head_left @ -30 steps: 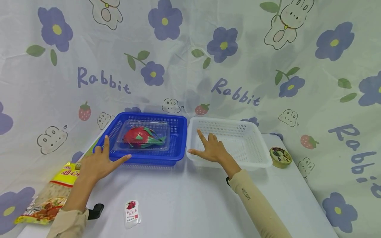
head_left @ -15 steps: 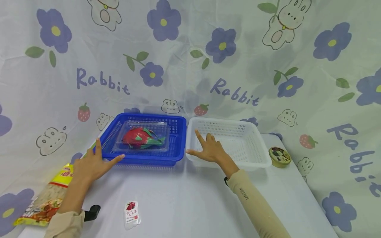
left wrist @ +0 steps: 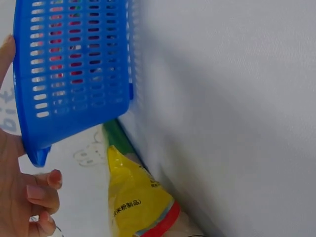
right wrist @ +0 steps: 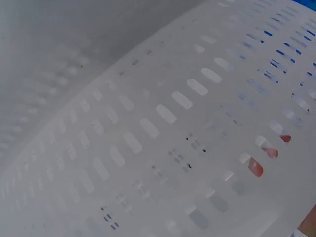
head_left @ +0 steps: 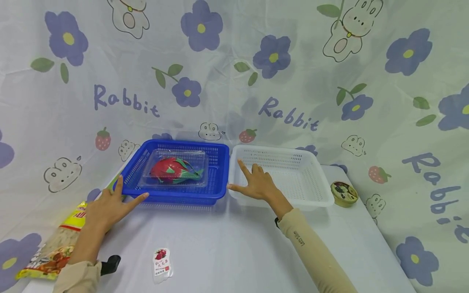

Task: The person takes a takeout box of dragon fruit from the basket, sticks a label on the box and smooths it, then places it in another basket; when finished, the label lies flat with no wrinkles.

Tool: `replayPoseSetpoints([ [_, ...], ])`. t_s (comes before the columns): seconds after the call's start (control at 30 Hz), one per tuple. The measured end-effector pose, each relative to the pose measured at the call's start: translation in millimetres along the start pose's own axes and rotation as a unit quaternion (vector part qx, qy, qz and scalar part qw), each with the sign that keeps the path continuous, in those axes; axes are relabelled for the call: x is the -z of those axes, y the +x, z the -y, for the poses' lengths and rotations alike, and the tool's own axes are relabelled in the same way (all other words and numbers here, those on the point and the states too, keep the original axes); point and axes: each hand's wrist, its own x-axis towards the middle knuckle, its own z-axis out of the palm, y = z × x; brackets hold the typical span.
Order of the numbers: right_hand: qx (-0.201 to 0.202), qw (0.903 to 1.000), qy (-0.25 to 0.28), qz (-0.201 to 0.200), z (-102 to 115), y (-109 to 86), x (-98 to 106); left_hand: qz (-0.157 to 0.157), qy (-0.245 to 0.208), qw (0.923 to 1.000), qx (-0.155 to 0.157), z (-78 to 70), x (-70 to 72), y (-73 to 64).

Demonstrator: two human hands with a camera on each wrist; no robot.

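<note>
In the head view a blue plastic basket holds a clear plastic box with a red and green dragon fruit inside. My left hand is at the basket's front left corner, thumb and index finger spread. In the left wrist view a fingertip meets the blue rim, and the other fingers bend loosely below it. My right hand reaches over the front left of a white plastic basket, index finger extended and thumb near its rim. Only a sliver of that hand appears in the right wrist view.
A yellow-topped food bag lies left, partly behind my left forearm. A fruit-printed label card lies on the white table. A round tin stands right of the white basket. Patterned cloth hangs behind.
My left hand has shifted left and toward me, from over the blue basket's left side to its front corner. The right hand has barely moved. Both baskets stay put.
</note>
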Motion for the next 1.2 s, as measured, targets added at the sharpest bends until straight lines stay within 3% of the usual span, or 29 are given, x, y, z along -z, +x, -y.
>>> replayPoseSetpoints([
  [0.53, 0.017, 0.9998, -0.010, -0.004, 10.2, 3.4, 1.5, 0.040, -0.007, 0.9990, 0.021, 7.4, -0.9, 9.0],
  [1.2, 0.023, 0.9997, -0.004, 0.003, 33.5, 20.0, 0.5, 0.064, -0.018, 0.9976, 0.020, 6.4, -0.8, 12.6],
])
